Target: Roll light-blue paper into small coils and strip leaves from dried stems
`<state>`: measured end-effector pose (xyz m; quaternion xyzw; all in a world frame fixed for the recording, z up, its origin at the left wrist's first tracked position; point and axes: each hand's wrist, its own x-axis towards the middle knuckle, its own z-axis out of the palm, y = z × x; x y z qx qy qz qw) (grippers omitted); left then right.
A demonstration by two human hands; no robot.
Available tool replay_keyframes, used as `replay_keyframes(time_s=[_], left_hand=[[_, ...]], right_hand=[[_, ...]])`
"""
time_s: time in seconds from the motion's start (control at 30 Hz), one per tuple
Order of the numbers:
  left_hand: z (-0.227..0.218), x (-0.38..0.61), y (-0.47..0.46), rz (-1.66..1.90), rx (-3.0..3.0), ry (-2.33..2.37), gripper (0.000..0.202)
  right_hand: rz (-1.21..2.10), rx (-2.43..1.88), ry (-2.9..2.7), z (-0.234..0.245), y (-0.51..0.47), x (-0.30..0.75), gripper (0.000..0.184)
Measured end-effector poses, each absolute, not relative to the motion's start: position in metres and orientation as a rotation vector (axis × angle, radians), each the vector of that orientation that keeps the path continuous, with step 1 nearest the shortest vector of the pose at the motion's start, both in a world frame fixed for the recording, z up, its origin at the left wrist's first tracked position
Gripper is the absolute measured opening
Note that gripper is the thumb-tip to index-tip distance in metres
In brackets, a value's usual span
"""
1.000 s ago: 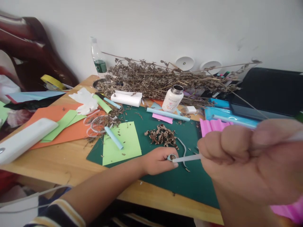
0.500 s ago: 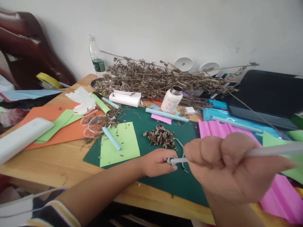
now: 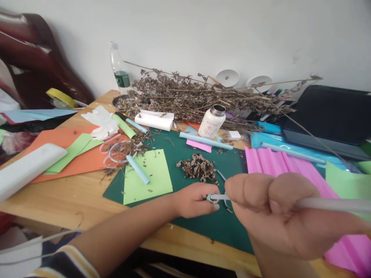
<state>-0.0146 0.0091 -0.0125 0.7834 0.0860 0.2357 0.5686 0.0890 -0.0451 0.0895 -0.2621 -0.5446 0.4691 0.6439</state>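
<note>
My left hand point(image 3: 194, 200) is closed around a small light blue paper tube point(image 3: 208, 197), whose open end faces right. A thin whitish rod point(image 3: 336, 204) runs through my right hand point(image 3: 278, 212), which is closed on it in a fist. The rod's tip reaches into the mouth of the tube; how deep it goes is hidden. Just beyond my left hand lies a pile of dried, curled leaves point(image 3: 198, 168) on the green cutting mat point(image 3: 185, 227). Beside it, a light green paper sheet point(image 3: 156, 173) carries another blue paper tube point(image 3: 138, 170).
Dried plant stems point(image 3: 179, 92) stretch along the wall behind a white bottle without a lid point(image 3: 212, 121). Pink crinkled paper point(image 3: 278, 162) and a black case point(image 3: 330, 116) are at right. Orange paper point(image 3: 78, 162) and a white box point(image 3: 31, 170) lie at left.
My right hand and the rod's near end have dropped a little, so the rod lies at a slightly different tilt. My left hand keeps its grip on the paper tube.
</note>
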Motion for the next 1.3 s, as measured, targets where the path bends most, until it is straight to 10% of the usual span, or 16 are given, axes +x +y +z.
replay_keyframes(time_s=[1.3], left_hand=[[-0.005,-0.011,0.003,0.522,1.975,0.280,0.009]], right_hand=[[1.091,-0.468,-1.225,0.074,-0.044,0.094,0.044]])
